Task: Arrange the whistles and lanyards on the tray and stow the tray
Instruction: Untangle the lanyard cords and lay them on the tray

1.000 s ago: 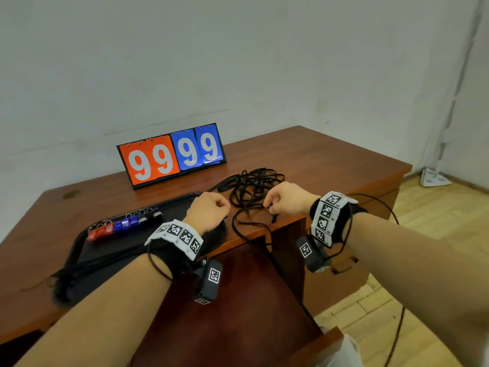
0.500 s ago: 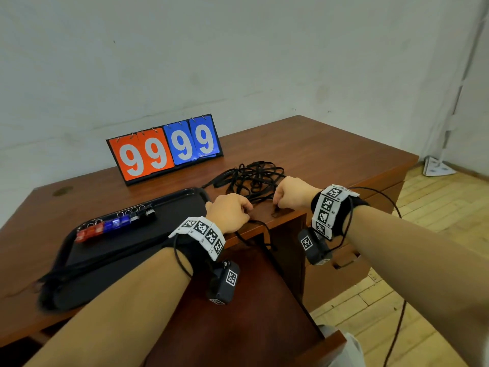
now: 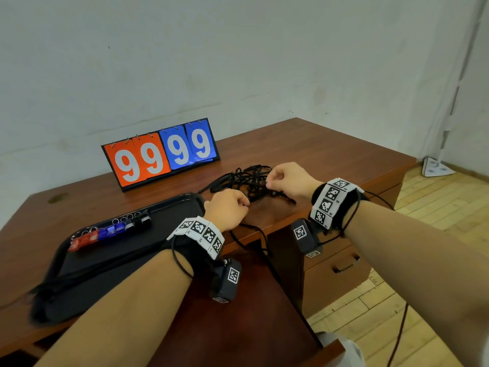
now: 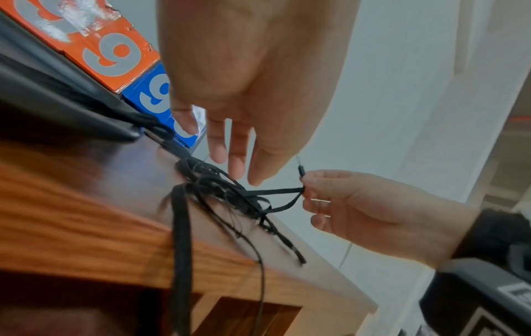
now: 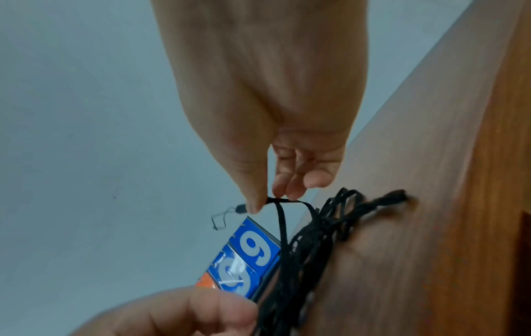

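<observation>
Since a second ago the right hand [image 3: 287, 181] has risen from the desk's [image 3: 330, 157] front edge to the lanyard tangle [image 3: 246, 181], pinching one lanyard end [image 5: 283, 201]. Left hand [image 3: 229, 209] has shifted off the tray [image 3: 127, 250] toward the tangle, fingers hanging loose, empty. Whistles [image 3: 108, 231] sit rowed at the tray's far edge. Judgement: untangling starts.

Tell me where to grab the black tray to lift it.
Grip the black tray by its raised rim on its two short ends, one hand from each side. It lies flat on the desk, so the lip is the only purchase. A level lift would likely keep the whistles lined up.
</observation>
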{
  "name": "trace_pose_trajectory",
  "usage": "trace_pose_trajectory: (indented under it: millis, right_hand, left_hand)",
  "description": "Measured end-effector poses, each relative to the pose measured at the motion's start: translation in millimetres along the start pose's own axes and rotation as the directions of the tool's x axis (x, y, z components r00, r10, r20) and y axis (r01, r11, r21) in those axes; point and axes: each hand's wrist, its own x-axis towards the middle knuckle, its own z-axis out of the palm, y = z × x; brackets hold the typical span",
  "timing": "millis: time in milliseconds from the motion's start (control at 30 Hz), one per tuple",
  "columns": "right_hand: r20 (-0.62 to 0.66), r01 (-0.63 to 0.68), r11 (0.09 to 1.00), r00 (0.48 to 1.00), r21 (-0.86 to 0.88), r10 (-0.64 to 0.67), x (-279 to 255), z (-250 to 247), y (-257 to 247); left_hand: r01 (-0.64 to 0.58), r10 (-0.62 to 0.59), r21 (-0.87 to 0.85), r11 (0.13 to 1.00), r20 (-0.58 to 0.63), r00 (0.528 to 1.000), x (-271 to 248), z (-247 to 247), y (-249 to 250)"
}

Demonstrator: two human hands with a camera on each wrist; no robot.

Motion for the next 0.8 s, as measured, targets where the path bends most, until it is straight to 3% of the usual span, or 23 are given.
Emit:
trace_pose_trajectory:
  millis: [167, 367, 500, 667, 800]
  right_hand:
    - [-0.218, 0.015, 0.945, 0.974, 0.328, 0.06, 10.1, -12.4, -16.4]
    - [-0.256, 0.067, 0.834, 0.962, 0.548, 0.092, 16.6, -23.1, -38.3]
    - [-0.232, 0.138, 0.836, 0.973, 0.531, -0.014, 11.9, -24.7, -57.1]
    - [-0.103, 0.155, 0.884, 0.987, 0.441, -0.121, 4.4, -19.8, -75.5]
    - [-0.047, 0.186, 0.929, 0.982, 0.32, -0.18, -3.5, -16.7, -88.7]
  left_hand:
    - [-0.04, 0.02, -0.255, 0.966, -0.081, 0.997, 8.6, -12.8, 9.5]
    - [-0.069, -0.039, -0.556, 0.829, -0.18, 0.983, 14.1, -29.3, 19.2]
    - [-0.068, -0.076, -0.717, 0.694, -0.168, 0.983, 13.1, -46.1, 29.2]
    - [-0.086, -0.052, -0.823, 0.562, -0.139, 0.989, 8.9, -65.7, 38.5]
    - [-0.123, -0.038, -0.824, 0.553, -0.173, 0.984, 4.4, -73.9, 39.9]
